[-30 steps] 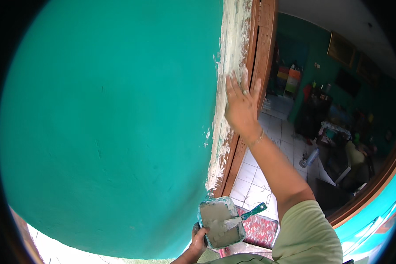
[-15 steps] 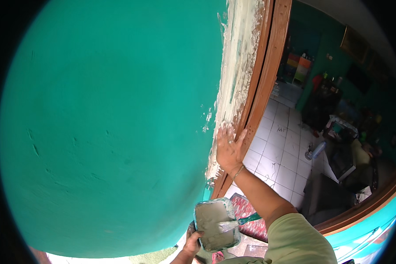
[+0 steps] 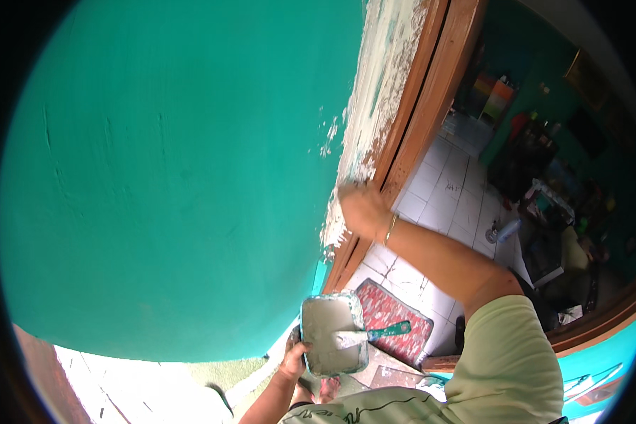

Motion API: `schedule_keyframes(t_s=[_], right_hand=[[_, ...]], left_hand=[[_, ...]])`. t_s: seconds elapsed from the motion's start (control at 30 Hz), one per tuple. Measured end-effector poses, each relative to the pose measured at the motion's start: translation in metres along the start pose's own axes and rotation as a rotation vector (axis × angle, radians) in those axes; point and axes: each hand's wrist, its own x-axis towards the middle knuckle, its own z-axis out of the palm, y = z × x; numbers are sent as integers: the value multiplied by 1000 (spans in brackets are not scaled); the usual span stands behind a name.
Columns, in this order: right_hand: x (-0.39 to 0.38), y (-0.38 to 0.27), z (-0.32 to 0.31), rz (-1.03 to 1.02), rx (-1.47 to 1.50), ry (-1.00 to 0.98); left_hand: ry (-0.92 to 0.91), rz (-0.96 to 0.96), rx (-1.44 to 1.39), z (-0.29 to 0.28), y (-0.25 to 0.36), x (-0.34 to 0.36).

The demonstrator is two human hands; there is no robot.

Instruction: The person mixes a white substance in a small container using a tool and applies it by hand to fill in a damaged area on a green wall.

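Right hand [image 3: 360,210] is pressing flat, fingers spread, on the white filler strip [image 3: 374,106] beside the door frame [image 3: 431,92]. Left hand [image 3: 295,357] is gripping a tray [image 3: 332,333] of grey filler, knife [image 3: 374,333] lying in it. Strip looks patchy, teal showing through; smoothing seems partly done.

You wear a pale yellow-green shirt with short sleeves. Your arms are bare below them. A thin shiny bracelet [image 3: 390,228] sits on the wrist of your right hand [image 3: 361,210]. Your left hand [image 3: 294,362] wears nothing.
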Motion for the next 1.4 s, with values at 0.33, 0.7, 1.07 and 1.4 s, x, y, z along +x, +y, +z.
schedule_keyframes(t_s=[0.33,0.7,1.07,1.4], right_hand=[[-119,-59,-74,-241,543,-251],[-220,-90,61,-287,210,-619],[-219,-100,85,52,384,-417],[-198,-115,77,29,278,-452]], left_hand=[[56,-6,-123,27,10,0],[112,66,-185,41,-6,11],[120,56,-206,28,-26,22],[81,72,-204,37,4,20]])
